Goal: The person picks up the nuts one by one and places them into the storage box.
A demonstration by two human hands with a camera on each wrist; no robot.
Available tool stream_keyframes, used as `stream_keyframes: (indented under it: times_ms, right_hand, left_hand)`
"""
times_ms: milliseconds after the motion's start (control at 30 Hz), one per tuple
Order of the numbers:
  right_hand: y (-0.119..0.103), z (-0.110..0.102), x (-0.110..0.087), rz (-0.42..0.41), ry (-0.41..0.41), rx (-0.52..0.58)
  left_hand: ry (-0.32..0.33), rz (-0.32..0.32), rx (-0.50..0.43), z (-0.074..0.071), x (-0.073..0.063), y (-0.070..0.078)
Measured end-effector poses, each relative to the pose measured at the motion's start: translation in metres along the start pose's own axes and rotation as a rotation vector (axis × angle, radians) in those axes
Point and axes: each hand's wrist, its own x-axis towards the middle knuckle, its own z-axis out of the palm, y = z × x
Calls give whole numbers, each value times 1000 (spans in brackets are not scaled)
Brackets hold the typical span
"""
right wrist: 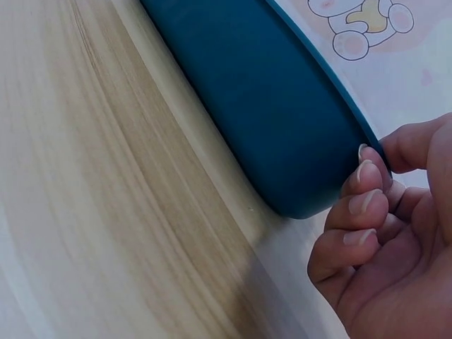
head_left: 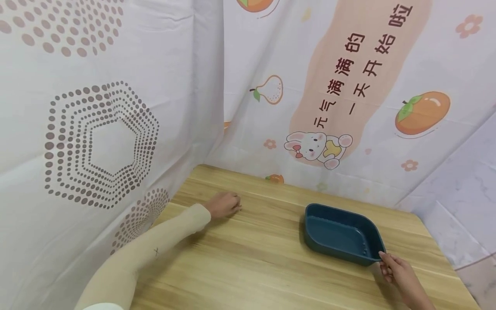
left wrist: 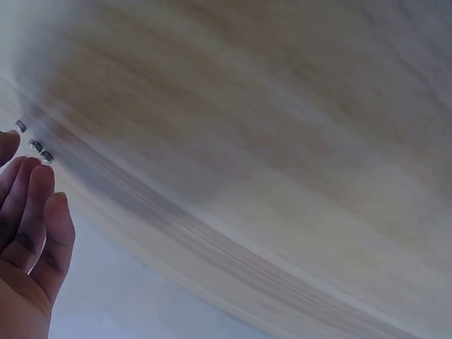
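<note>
Here the right grip pinches a teal tray.

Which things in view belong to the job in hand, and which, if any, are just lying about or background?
Likely part of the job:
- dark blue tray, its rim pinched by the right hand
- three small nut-like metal pieces near the left hand

Apparently just surroundings:
- wood-grain table
- printed cloth hangings
</note>
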Motion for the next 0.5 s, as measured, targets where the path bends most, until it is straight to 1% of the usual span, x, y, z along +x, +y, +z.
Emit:
stream_keyframes:
  times_ms: [167,333,500]
  right_hand:
    - [-2,1,-1,-31,0,31]
    - [-3,2,-1,-39,-3,35]
    - [-2,1,-1,-29,-5,33]
  left_hand:
    - [9,2,25,3,-1,-4]
    - [-2,-5,63,8,-2,-9]
    - [-25,-31,33,7,-3,-9]
